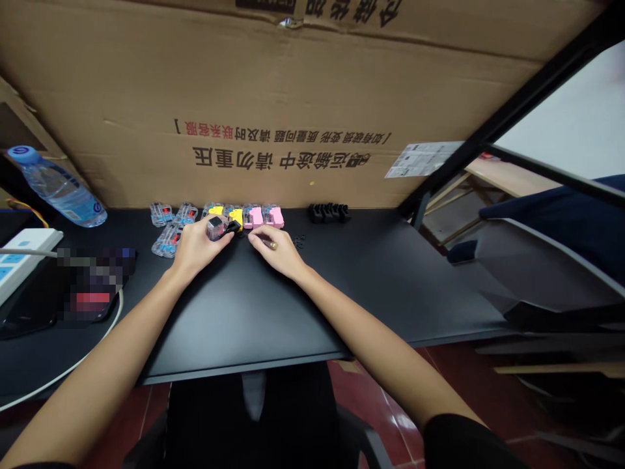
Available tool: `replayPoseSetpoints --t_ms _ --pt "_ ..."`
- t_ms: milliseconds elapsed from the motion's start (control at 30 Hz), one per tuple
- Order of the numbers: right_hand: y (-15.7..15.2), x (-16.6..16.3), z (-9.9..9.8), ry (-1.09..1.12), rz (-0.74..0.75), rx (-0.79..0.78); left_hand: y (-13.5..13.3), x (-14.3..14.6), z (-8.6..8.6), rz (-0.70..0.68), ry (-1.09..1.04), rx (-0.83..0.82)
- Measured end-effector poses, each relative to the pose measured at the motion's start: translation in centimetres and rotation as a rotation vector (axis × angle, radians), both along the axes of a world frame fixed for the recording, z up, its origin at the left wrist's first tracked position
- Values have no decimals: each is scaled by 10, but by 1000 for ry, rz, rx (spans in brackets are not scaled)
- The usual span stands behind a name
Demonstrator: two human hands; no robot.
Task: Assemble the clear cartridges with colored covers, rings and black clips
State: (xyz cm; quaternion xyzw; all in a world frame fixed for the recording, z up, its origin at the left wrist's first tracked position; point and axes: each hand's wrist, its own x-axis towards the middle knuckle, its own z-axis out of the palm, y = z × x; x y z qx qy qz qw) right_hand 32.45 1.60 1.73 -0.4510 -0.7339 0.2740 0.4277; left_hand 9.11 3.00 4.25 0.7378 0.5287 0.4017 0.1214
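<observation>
My left hand (195, 246) is closed around a small clear cartridge with a black top (215, 227) on the black desk (254, 306). Right beside it, my right hand (274, 249) rests on the desk with fingers curled on something small I cannot make out. Just behind both hands runs a row of small cartridges: clear ones with blue and red parts (168, 218), yellow ones (236, 215) and pink ones (266, 217). A small black piece (233, 227) lies between my hands.
A big cardboard box (273, 104) stands along the desk's back edge. Black clips (329, 212) sit right of the row. A water bottle (58, 189), a white power strip (22, 260) and a cable lie at the left. The desk ends at the right by a black frame.
</observation>
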Motion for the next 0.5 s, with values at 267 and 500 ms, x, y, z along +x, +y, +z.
replayPoseSetpoints --t_ms 267,500 --pt "8 3 0 -39 0 33 -1 0 -1 3 -11 0" --pt "-4 39 30 -361 -289 27 -1 -2 -3 -34 -28 -19"
